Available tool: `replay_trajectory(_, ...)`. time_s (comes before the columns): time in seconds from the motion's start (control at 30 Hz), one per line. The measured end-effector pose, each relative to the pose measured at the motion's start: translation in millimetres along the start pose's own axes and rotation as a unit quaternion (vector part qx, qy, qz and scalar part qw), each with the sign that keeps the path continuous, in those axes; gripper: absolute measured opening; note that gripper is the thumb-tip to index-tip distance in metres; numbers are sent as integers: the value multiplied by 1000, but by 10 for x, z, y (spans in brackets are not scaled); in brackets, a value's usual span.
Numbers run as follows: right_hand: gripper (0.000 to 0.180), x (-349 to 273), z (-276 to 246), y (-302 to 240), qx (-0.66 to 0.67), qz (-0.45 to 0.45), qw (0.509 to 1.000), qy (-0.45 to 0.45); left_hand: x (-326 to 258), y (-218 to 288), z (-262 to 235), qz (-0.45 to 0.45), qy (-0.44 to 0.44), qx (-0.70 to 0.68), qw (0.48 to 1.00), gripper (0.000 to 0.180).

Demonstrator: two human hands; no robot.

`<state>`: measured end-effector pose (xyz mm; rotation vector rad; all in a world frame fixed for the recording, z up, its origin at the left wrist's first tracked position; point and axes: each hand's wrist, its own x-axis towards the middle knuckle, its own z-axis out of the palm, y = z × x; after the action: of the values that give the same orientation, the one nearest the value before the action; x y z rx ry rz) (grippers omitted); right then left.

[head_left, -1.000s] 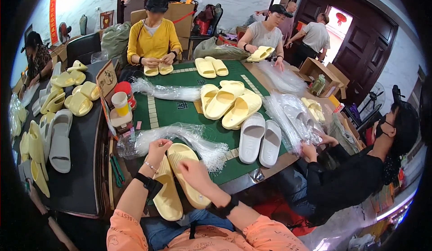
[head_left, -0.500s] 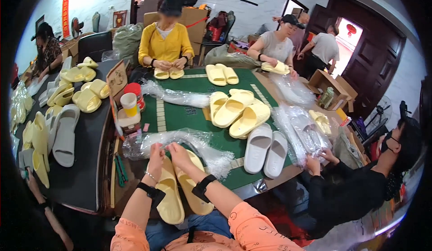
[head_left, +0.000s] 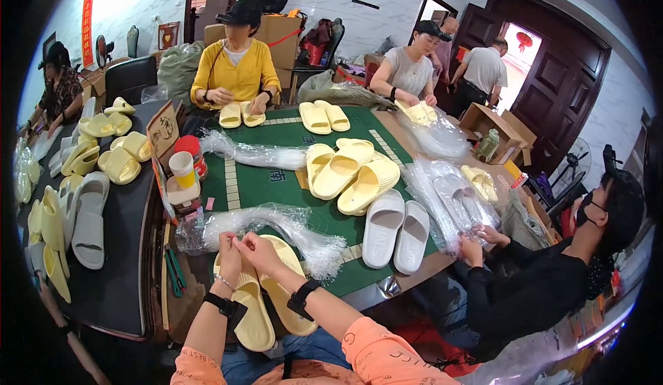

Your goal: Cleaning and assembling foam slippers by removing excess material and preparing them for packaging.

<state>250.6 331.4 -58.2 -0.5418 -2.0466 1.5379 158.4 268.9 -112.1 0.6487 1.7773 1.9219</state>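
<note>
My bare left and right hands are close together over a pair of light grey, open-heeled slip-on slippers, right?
Only the colour is wrong: the head view shows your bare left hand and right hand close together over pale yellow, open-heeled slip-on slippers.

A green tabletop (head_left: 252, 186) bears slippers (head_left: 345, 169) and plastic strands (head_left: 280, 220).

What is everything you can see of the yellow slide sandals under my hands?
The yellow slide sandals look like smooth foam, with open heels and broad straps. They lie side by side, footbeds up, heels toward your body, at the near edge of the green tabletop. Your left hand and right hand hide part of them; contact is unclear.
</note>
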Motion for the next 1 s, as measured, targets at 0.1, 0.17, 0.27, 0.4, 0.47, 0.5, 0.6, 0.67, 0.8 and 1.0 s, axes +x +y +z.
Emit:
replay_trajectory(0.1,31,-17,12,-11,-20,8,1000,-9,11,-50,-38,1,0,-15,1000,6)
replay_trajectory(0.17,31,-33,4,-30,-56,-11,998,-23,3,-61,-53,29,14,-2,999,6)
replay_trajectory(0.27,31,-14,-22,85,-65,-37,997,-6,-32,82,30,10,5,0,1000,6)
replay_trajectory(0.4,30,-11,11,77,-38,-18,999,-25,-21,34,-31,22,22,7,999,5)
replay_trajectory(0.47,29,16,-8,138,10,-14,999,46,-35,92,15,29,-18,22,999,6)
replay_trajectory(0.5,29,26,-20,155,8,-14,999,48,-48,96,28,29,-20,21,999,6)
replay_trajectory(0.6,30,42,-9,185,-4,0,997,82,-144,189,34,61,-32,81,994,8)
replay_trajectory(0.67,32,41,-73,227,38,38,994,99,-230,346,141,83,-54,102,990,9)
replay_trajectory(0.8,33,-8,-54,132,34,40,994,98,-259,325,131,126,-56,120,983,8)
replay_trajectory(1.0,26,8,156,289,26,-8,993,118,-283,255,27,168,15,156,973,14)
